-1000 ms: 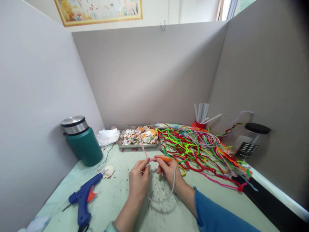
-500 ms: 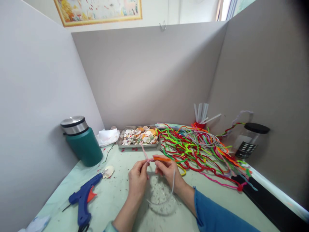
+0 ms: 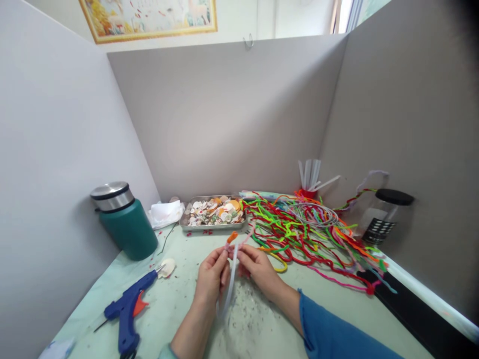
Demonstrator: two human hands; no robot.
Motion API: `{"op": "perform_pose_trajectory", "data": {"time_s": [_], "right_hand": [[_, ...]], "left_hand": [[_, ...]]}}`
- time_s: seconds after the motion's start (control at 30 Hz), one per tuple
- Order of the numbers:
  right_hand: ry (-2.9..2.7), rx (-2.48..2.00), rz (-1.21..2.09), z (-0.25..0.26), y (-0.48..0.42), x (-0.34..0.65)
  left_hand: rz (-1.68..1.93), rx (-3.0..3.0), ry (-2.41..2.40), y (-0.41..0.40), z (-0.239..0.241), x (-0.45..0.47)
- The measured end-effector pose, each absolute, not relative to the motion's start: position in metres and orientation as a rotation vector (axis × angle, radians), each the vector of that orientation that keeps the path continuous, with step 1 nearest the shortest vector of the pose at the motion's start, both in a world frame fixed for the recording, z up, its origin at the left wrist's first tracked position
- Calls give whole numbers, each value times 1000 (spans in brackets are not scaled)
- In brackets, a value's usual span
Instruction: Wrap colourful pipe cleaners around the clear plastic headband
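Observation:
Over the table's middle, my left hand [image 3: 212,274] pinches a pink fuzzy pipe cleaner [image 3: 250,233], with a short orange piece [image 3: 232,237] sticking up beside the fingertips. My right hand [image 3: 260,270] has thumb and finger closed on the same pink pipe cleaner, whose loose end points up and to the right. A whitish bendy strip [image 3: 232,279] hangs down in a curve between the two hands; where it joins the pipe cleaner is hidden by my fingers.
A metal tray of shells and buttons [image 3: 187,226] stands at the back. Right of it spreads a tangle of coloured pipe cleaners [image 3: 295,229]. A blue glue gun [image 3: 129,311], a white shell [image 3: 167,268] and a green flask [image 3: 129,227] are left. A black-lidded jar [image 3: 383,219] stands right.
The pink pipe cleaner has turned over: its loose end now points right instead of left. The orange piece has swung from right to upright, and the whitish strip has moved left.

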State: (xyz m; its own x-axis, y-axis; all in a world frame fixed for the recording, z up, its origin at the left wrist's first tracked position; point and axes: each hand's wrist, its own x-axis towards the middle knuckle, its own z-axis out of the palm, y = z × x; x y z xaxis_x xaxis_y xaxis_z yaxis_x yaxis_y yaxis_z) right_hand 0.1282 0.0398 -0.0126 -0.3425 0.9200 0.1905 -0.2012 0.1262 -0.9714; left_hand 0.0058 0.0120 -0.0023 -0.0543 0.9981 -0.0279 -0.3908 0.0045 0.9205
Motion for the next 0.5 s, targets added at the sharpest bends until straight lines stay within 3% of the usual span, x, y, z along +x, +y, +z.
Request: {"op": "perform_pose_trajectory", "data": {"time_s": [0.5], "right_hand": [[-1273, -795, 1411, -20, 45, 128]], "left_hand": [[1418, 918, 1212, 13, -8, 9]]}}
